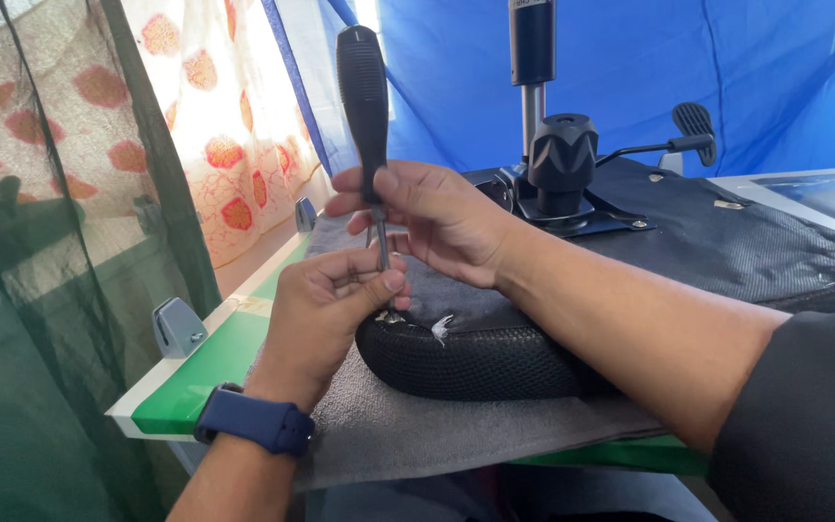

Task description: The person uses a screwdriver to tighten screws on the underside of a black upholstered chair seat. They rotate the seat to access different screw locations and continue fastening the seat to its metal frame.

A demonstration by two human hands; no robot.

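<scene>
Hands: two; right hand [432, 217] and left hand [326, 304] both grip one screwdriver [364, 106].
Seat: one upturned chair seat [495, 358], near desk [210, 372] edge.
Watch: one [255, 420].

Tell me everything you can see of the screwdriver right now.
The screwdriver stands nearly upright, black ribbed handle on top, thin metal shaft pointing down. The right hand pinches it where handle meets shaft; the left hand closes around the lower shaft. Its tip is hidden behind the left fingers, at the edge of the upturned black mesh chair seat, beside a torn white scrap. The handle looks like plastic or rubber.
</scene>
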